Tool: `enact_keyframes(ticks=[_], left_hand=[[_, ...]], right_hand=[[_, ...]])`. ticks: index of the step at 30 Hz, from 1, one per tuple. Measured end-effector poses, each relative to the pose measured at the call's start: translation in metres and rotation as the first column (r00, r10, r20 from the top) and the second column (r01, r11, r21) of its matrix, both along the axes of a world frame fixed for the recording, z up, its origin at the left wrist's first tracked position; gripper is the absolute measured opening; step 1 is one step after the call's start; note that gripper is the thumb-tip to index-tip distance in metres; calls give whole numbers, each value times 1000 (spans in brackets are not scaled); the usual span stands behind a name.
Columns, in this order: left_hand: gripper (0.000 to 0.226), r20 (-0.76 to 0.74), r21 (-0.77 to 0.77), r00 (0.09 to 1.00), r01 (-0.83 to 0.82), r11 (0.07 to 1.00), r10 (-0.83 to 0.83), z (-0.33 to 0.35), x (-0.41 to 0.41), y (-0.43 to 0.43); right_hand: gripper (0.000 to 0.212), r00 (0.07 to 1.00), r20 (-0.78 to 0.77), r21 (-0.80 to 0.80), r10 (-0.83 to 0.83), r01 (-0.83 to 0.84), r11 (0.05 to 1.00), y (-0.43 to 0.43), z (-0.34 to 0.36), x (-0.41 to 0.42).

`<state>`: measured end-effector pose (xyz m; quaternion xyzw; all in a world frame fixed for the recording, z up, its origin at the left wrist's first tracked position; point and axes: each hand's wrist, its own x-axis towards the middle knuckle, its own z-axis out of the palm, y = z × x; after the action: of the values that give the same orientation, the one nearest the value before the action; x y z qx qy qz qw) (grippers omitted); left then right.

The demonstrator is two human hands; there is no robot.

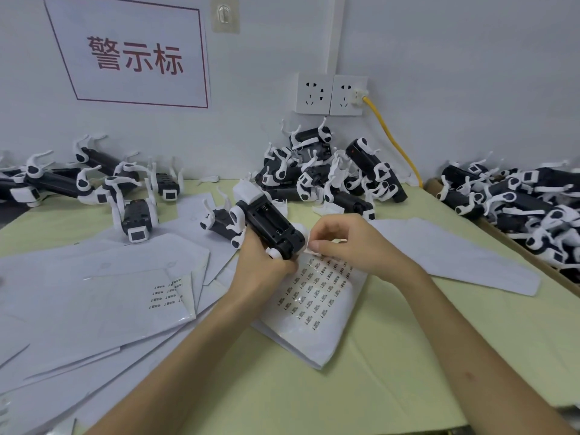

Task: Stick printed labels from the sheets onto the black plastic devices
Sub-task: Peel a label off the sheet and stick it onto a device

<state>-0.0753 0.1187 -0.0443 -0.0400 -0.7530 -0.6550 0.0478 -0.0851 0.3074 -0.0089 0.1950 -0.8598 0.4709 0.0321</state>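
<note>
Two hands meet above the label sheet (317, 296), which lies flat on the table (392, 356). Fingers of the left hand (262, 262) curl round the near end of a black device (273, 229), held tilted over the sheet's far edge. The right hand (348, 243) pinches a small white label (309, 246) between thumb and forefinger, just beside the device (contact unclear); more devices lie in a heap (329, 174) by the wall.

"警示标" on wall sign (131, 54)
</note>
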Motion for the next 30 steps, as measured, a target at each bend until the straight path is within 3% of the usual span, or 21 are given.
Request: enact_keyframes(ticks=[10, 22, 30], left_hand=[[64, 14, 77, 999, 44, 996, -45, 12, 4, -2], [49, -143, 232, 988, -19, 973, 53, 25, 7, -9], [48, -71, 359, 987, 157, 920, -141, 30, 14, -7]], right_hand=[[12, 999, 31, -233, 43, -34, 972, 6, 4, 0], [32, 999, 5, -232, 39, -37, 972, 7, 7, 2], [34, 999, -38, -233, 14, -22, 972, 3, 6, 2]])
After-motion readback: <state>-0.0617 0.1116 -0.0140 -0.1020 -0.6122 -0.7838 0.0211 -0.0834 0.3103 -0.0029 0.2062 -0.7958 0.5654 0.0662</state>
